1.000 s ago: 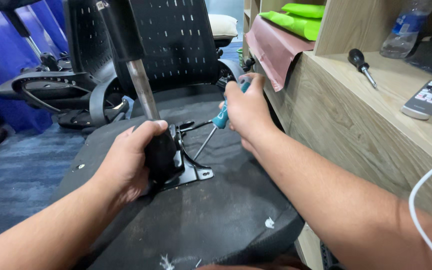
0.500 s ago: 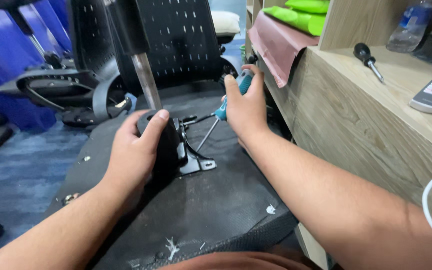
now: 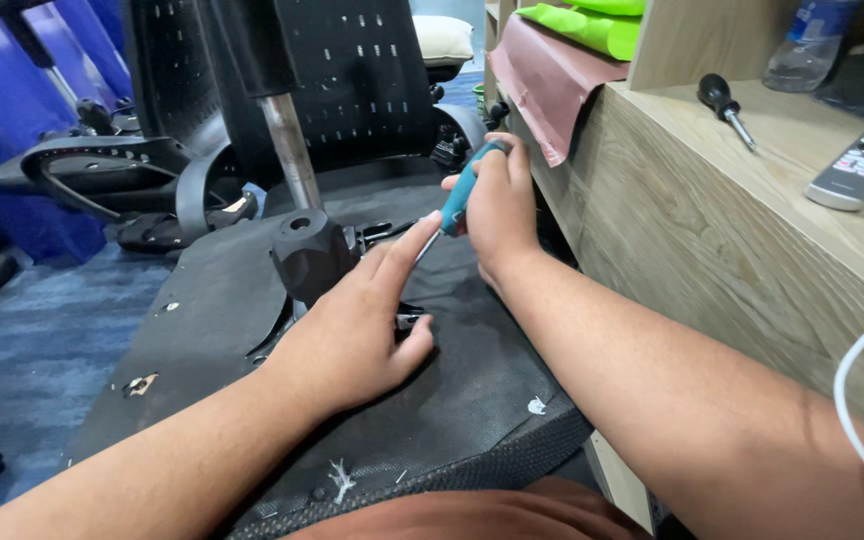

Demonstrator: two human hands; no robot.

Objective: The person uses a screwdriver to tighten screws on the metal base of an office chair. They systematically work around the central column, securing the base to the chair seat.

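screwdriver (image 3: 457,205): teal handle, thin metal shaft. Sits mid-scene, just right of the chair mechanism.
screwdriver axis: long axis runs diagonal; handle end up and far-right, tip end down and near-left toward the mechanism. Tip itself hidden behind the left hand, can't tell what it touches.
right hand (image 3: 497,205): clenched round the teal handle, fingers wrapped, thumb side toward the desk edge. Forearm comes in from the near right.
left hand (image 3: 352,335): fingers spread, not closed on anything. Palm down on the chair underside, index finger stretched up to the screwdriver shaft where it leaves the handle; looks to be touching it. Thumb lies by a small metal bracket (image 3: 410,320).
chair mechanism (image 3: 310,255): black moulded block on the upturned seat, hole on top, just left of the left hand's fingers.
gas cylinder (image 3: 287,150): shiny metal column rising from behind the block, tilted slightly far-left, black sleeve above.
seat underside (image 3: 202,330): black fabric panel, lying flat, a few screw holes and white scraps on it.
desk (image 3: 742,250): light wood, right side of scene, well above the seat.
on desk: second screwdriver (image 3: 724,105) with black handle, tip pointing near-right; grey remote (image 3: 862,170) right of it; plastic bottle (image 3: 812,45) at the far edge.
far left: other black chair parts (image 3: 102,175) on blue carpet.
white cable (image 3: 862,400): crosses the near-right corner, over the right arm.
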